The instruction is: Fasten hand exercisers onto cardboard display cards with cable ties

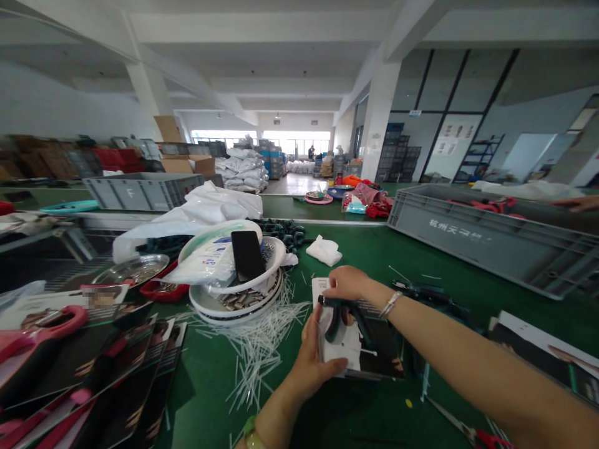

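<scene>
A dark green-handled tool (358, 327), its exact kind unclear, lies on a printed card (386, 352) at the top of a small stack. Along the card's left side my left hand (309, 362) grips it, thumb over the face, fingers at the edge close to the tool's dark upper end. My right hand (349, 284) is bent over the card's top, fingers closed together; what they pinch is hidden. A white cable tie (369, 353) sticks out by the tool's handle. Many more loose cable ties (255, 349) are spread left of my hands.
White bowls (210, 305) hold metal parts, a plastic bag and a black phone (248, 255). Carded pink-handled tools (60, 368) lie at left. Red-handled scissors (468, 430) are at front right. A grey crate (486, 240) stands behind; another person's hand (583, 204) is over it.
</scene>
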`<state>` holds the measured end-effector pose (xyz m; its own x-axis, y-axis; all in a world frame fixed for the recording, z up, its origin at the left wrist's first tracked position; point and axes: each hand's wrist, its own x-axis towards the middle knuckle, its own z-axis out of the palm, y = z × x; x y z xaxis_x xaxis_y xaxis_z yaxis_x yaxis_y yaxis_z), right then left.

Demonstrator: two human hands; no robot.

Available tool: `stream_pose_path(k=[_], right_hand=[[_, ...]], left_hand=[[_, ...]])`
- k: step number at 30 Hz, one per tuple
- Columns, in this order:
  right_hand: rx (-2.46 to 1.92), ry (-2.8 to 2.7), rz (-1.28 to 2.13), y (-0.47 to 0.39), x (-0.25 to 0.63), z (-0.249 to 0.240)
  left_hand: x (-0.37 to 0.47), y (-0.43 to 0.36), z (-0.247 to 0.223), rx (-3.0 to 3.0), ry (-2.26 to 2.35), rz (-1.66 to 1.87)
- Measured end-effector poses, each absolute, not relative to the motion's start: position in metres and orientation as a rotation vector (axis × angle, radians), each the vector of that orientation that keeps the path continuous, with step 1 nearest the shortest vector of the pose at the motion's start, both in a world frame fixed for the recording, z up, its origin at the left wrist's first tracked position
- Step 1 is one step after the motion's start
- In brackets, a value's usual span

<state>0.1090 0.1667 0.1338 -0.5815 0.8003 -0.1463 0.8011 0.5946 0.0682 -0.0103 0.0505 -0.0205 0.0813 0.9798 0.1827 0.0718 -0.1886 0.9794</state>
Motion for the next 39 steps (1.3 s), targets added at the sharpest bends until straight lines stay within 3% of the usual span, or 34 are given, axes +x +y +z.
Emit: stream_pose_path(k=[6, 10, 17, 30, 39], right_hand=[[1.133, 2.865, -0.231, 0.126, 0.179, 0.129], [1.266, 2.934, -0.167, 0.092, 0.193, 0.112], [1.505, 2.848, -0.038, 0.077, 0.183, 0.095], [1.859, 3.058, -0.313, 0.074, 0.2, 0.055], [1.942, 2.973, -0.424, 0.065, 0.204, 0.067]], left_hand=[[-0.017, 0.053, -0.004, 1.364, 1.161, 1.309], [-0.025, 0.077, 0.025, 1.326, 1.38, 1.341], [-0.002, 0.147, 0.065, 1.946, 1.655, 0.884], [0.005, 0.155, 0.054, 2.033, 1.588, 0.756], [0.019, 0.155, 0.054, 2.074, 1.561, 0.716]])
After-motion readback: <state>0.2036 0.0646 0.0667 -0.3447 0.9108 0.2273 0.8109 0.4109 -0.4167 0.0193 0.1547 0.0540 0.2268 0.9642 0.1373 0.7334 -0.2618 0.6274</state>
